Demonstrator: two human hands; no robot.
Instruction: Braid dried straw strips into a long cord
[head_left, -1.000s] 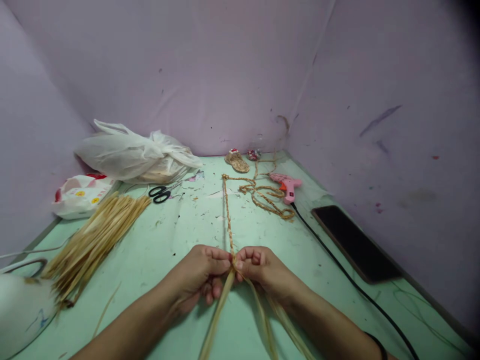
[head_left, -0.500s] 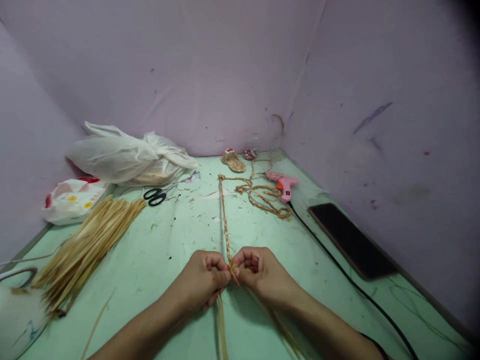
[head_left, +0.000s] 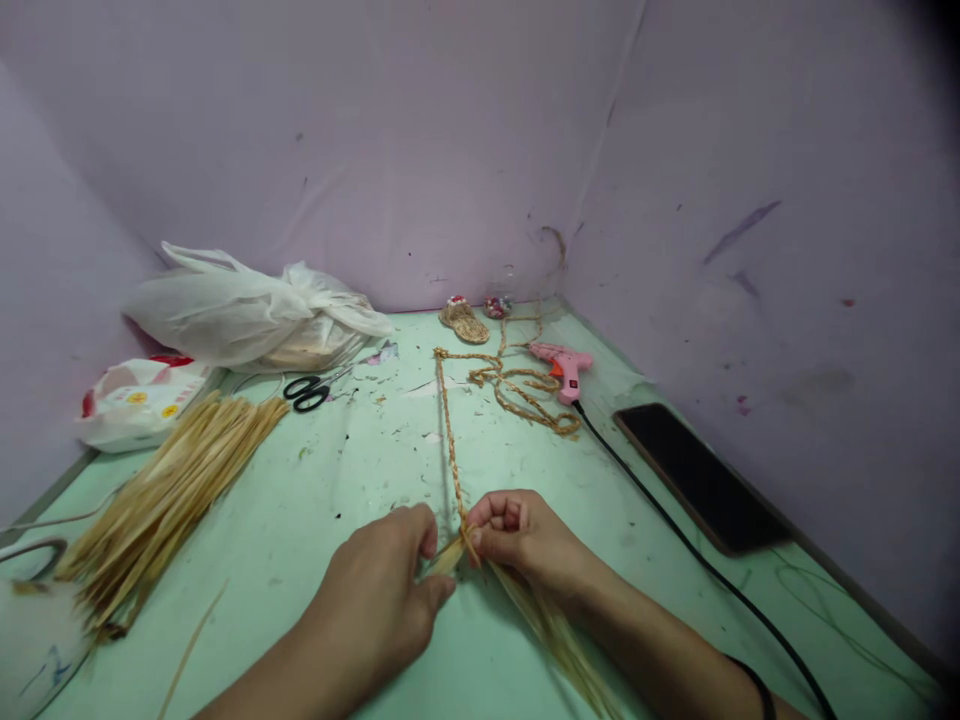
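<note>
A narrow braided straw cord (head_left: 450,440) stretches toward me from a small knot at its far end. Its near end is pinched between the thumb and fingers of my right hand (head_left: 525,545). Loose pale straw strands (head_left: 547,630) trail from beneath that hand toward the table's near side. On the other side, my left hand (head_left: 382,580) has its thumb and forefinger apart. A flat straw strand (head_left: 448,557) runs from the braid's end into this hand, drawn out sideways; the fingers gripping it are partly hidden.
A straw bundle (head_left: 180,490), black-handled scissors (head_left: 307,392), a wipes packet (head_left: 142,400) and a white plastic bag (head_left: 255,310) lie left. Behind are a woven slipper-shaped piece (head_left: 465,322) and bead container (head_left: 497,305). Right are a pink glue gun (head_left: 566,368), its cord (head_left: 660,530) and a phone (head_left: 701,480).
My left hand has left the braid's end and shifted left and down, its thumb and forefinger spreading. A strand now stretches sideways into it. My right hand keeps its pinch.
</note>
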